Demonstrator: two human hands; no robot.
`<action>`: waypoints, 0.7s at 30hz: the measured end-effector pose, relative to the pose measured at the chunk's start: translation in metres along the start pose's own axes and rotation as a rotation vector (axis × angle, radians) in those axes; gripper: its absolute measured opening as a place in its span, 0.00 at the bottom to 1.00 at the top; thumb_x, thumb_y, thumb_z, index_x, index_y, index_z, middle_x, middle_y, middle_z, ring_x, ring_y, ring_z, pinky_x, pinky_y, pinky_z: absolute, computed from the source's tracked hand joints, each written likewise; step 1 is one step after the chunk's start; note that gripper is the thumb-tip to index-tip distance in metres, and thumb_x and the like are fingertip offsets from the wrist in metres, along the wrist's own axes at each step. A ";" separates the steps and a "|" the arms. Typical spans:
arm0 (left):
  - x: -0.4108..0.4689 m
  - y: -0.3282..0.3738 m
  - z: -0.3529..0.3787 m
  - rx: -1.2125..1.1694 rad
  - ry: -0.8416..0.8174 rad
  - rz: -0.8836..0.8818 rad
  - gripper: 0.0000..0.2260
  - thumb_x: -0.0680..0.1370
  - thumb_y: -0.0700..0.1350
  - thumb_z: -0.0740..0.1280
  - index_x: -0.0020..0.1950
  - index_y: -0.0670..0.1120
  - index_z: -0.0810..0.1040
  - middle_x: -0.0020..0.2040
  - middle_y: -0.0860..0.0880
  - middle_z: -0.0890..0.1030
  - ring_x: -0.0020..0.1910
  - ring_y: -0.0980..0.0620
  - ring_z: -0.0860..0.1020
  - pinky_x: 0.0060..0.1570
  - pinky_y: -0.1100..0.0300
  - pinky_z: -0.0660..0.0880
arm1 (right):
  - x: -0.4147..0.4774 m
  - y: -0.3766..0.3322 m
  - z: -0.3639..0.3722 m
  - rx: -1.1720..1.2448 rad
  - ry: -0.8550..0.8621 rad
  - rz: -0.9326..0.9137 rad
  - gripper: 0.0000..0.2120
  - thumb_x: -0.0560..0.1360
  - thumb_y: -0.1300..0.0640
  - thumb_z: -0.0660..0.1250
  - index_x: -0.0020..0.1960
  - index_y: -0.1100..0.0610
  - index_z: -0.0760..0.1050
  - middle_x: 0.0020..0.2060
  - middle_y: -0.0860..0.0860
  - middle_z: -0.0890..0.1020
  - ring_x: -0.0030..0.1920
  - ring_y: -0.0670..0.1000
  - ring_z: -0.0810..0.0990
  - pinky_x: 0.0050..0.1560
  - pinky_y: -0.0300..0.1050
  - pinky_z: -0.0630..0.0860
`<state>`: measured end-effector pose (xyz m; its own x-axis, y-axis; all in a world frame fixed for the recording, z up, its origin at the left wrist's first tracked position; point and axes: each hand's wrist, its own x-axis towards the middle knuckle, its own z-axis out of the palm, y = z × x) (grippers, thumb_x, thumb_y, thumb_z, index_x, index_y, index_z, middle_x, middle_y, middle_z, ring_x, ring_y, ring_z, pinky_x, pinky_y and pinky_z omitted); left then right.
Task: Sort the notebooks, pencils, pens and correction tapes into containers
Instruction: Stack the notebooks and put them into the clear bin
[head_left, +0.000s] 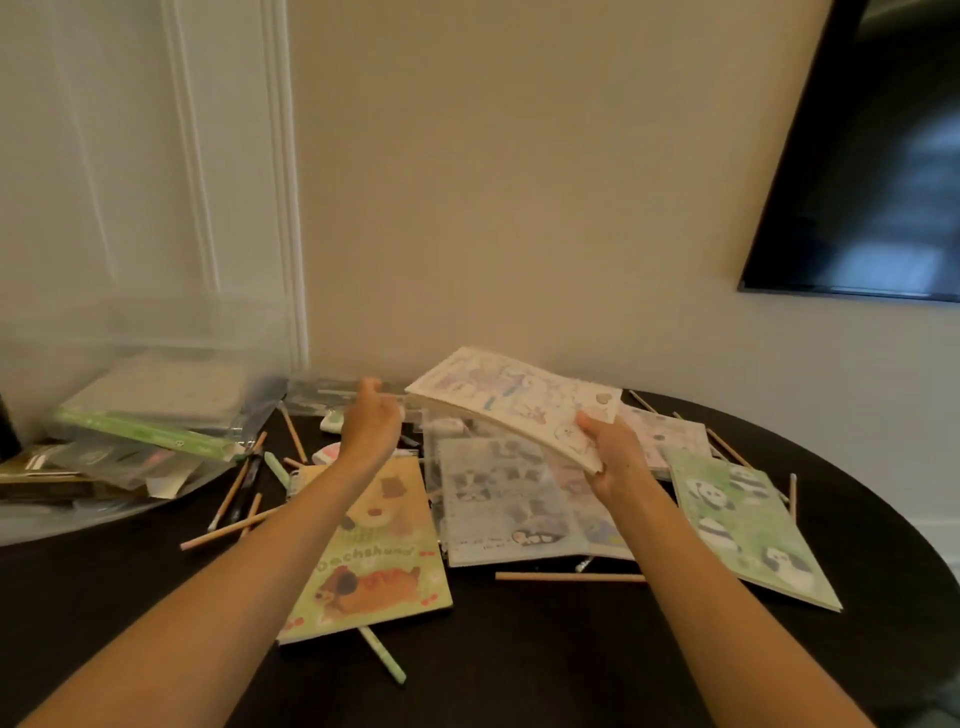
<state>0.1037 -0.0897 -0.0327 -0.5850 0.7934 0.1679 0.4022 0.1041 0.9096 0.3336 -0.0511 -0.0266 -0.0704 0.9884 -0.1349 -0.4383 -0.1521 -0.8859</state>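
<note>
Over the dark table (519, 670), I see my right hand (613, 449) pinching the cream notebook (514, 402) by its near corner, raised above the scattered notebooks (374, 566). My left hand (371, 423) hangs by its other edge, too blurred to tell its fingers.

Cream notebook (511, 402) tilted above grey notebook (498, 499)

dark table (545, 670), notebooks (369, 566), pencils (569, 577), clear bin (67, 514)
</note>
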 end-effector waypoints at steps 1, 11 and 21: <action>-0.004 -0.007 0.008 0.110 -0.093 0.014 0.13 0.80 0.41 0.55 0.65 0.41 0.67 0.52 0.46 0.74 0.48 0.44 0.74 0.48 0.50 0.73 | 0.000 0.000 -0.010 0.029 0.029 0.038 0.17 0.78 0.67 0.60 0.67 0.63 0.67 0.51 0.57 0.79 0.41 0.53 0.80 0.27 0.43 0.80; -0.029 -0.039 0.056 0.410 -0.362 0.176 0.19 0.76 0.50 0.64 0.62 0.42 0.65 0.63 0.40 0.66 0.62 0.40 0.68 0.48 0.51 0.68 | -0.012 -0.002 -0.075 -0.020 -0.101 0.273 0.14 0.78 0.67 0.59 0.63 0.63 0.68 0.48 0.59 0.80 0.48 0.56 0.79 0.38 0.48 0.81; -0.011 -0.031 0.048 0.633 -0.087 0.423 0.05 0.79 0.41 0.60 0.44 0.45 0.68 0.44 0.46 0.67 0.41 0.48 0.69 0.39 0.56 0.66 | -0.015 -0.012 -0.093 -0.264 -0.122 0.348 0.16 0.77 0.70 0.59 0.63 0.61 0.70 0.48 0.59 0.82 0.46 0.58 0.82 0.44 0.51 0.80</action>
<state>0.1311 -0.0726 -0.0806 -0.2448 0.8837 0.3989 0.9215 0.0842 0.3792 0.4239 -0.0640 -0.0550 -0.2854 0.8687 -0.4049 -0.1278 -0.4532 -0.8822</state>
